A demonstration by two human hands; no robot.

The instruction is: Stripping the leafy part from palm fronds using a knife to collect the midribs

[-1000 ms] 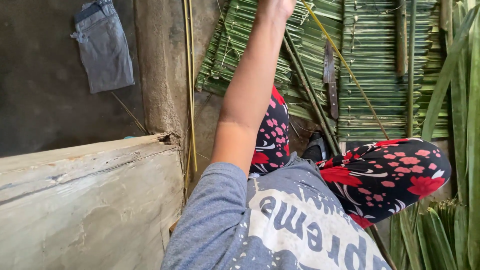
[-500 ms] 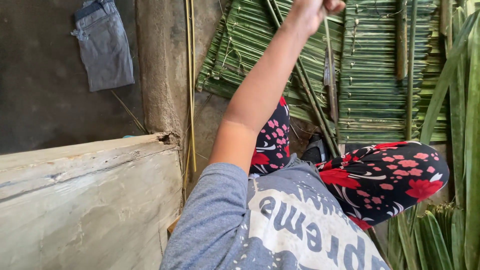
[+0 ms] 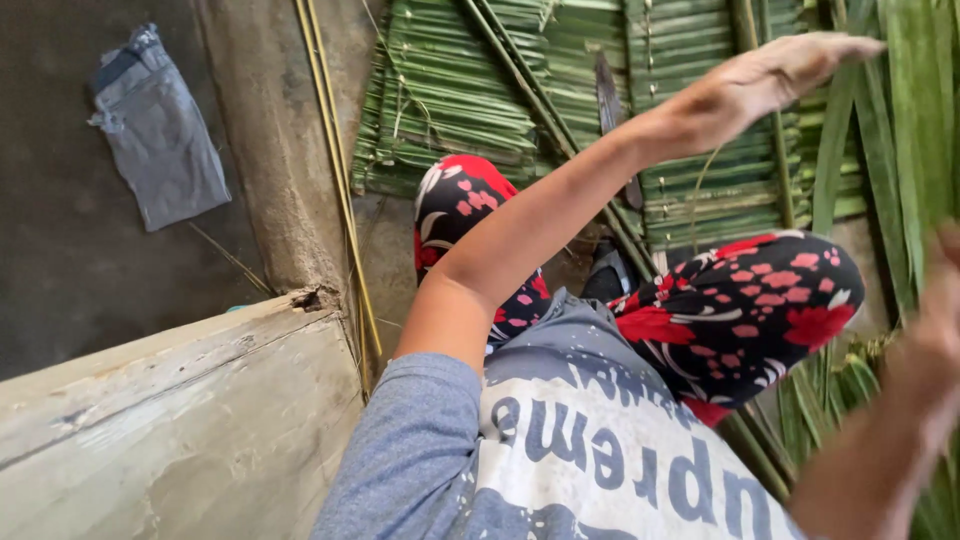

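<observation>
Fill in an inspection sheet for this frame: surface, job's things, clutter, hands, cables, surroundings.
Surface: bare concrete floor with a raised concrete ledge.
Job's things: woven palm-leaf panels flat on the ground; loose long palm leaves at right; thin split sticks along the ledge.
Clutter: folded grey cloth; knife lying on the panels.
Hands: left hand open, fingers extended over the panels, holding nothing visible; right hand blurred beside the loose leaves, grip unclear.
Cables: nothing seen.
Surroundings: worn wooden board at lower left.
</observation>
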